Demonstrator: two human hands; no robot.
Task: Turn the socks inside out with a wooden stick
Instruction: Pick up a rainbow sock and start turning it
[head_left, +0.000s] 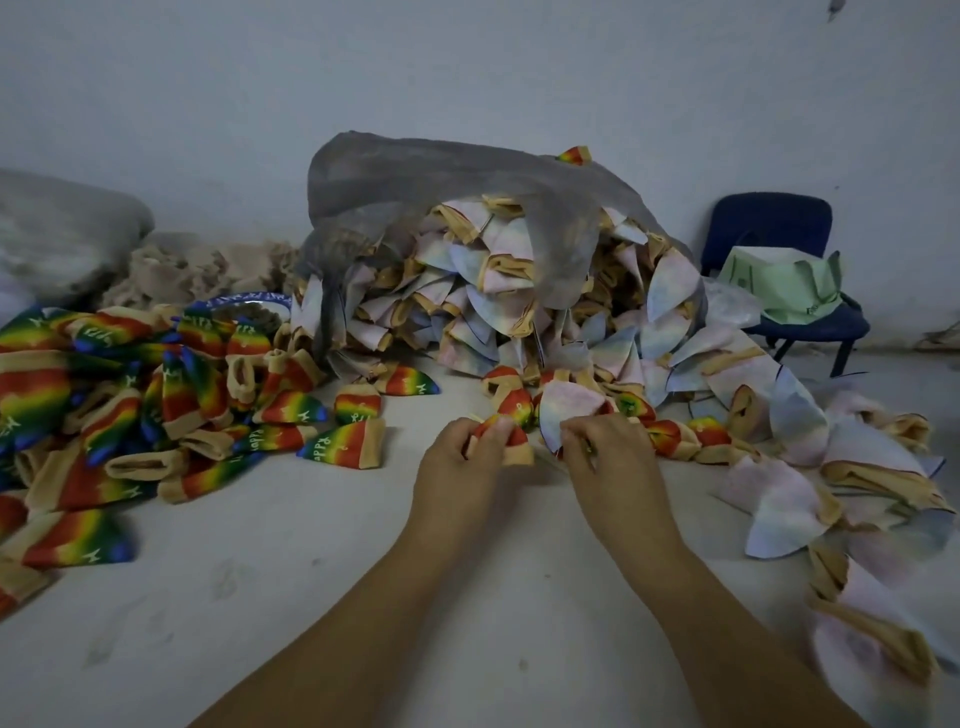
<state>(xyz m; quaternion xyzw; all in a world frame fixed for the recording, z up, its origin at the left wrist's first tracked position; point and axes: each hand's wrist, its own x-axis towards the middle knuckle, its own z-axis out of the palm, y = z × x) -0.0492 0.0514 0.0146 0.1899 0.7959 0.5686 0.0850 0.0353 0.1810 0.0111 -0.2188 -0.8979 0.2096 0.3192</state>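
My left hand (462, 452) grips a rainbow sock (511, 439) with a tan cuff at the middle of the floor. My right hand (597, 449) pinches a pale, inside-out sock (569, 410) just right of it. A thin sliver of the wooden stick (477, 417) pokes out above my left fingers; the rest of it is hidden. Pale inside-out socks (498, 291) spill from a grey mesh bag (415, 176) behind my hands. A heap of rainbow socks (130, 384) lies to the left.
More pale socks (857, 493) trail down the right side. A blue chair (779, 270) with a green bag (784, 286) stands at the back right by the wall. A grey sack (62, 234) and beige cloth (197, 270) lie at the back left.
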